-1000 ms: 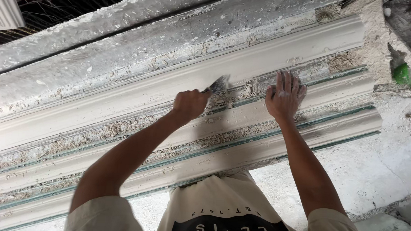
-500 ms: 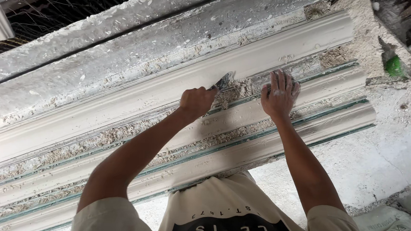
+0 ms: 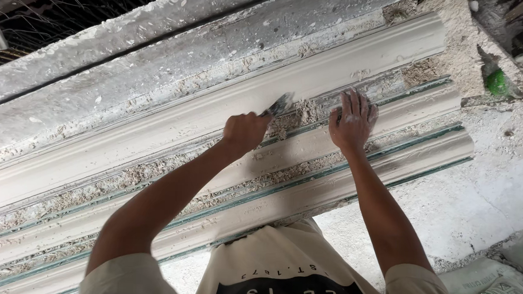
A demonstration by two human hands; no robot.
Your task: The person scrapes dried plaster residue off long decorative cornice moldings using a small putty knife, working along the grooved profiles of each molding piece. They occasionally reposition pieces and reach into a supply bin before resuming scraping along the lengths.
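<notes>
Several long white plaster cornice mouldings (image 3: 156, 130) lie side by side, running from lower left to upper right, with crumbly plaster debris in the grooves between them. My left hand (image 3: 246, 130) is shut on a small scraper (image 3: 280, 104), whose blade tip rests in the rough groove between two mouldings. My right hand (image 3: 352, 121), dusted with plaster, lies flat with fingers spread on the moulding just right of the blade. Both forearms reach out from my light shirt at the bottom edge.
A rough plaster-crusted slab (image 3: 177, 49) runs behind the mouldings, with wire mesh (image 3: 74, 3) beyond it at top left. A green object (image 3: 498, 84) sits at the upper right. Printed sacks (image 3: 496, 289) lie on the dusty floor at bottom right.
Both hands stay in nearly the same spots on the mouldings. The scraper has shifted only slightly in the groove, and the view has drifted a little.
</notes>
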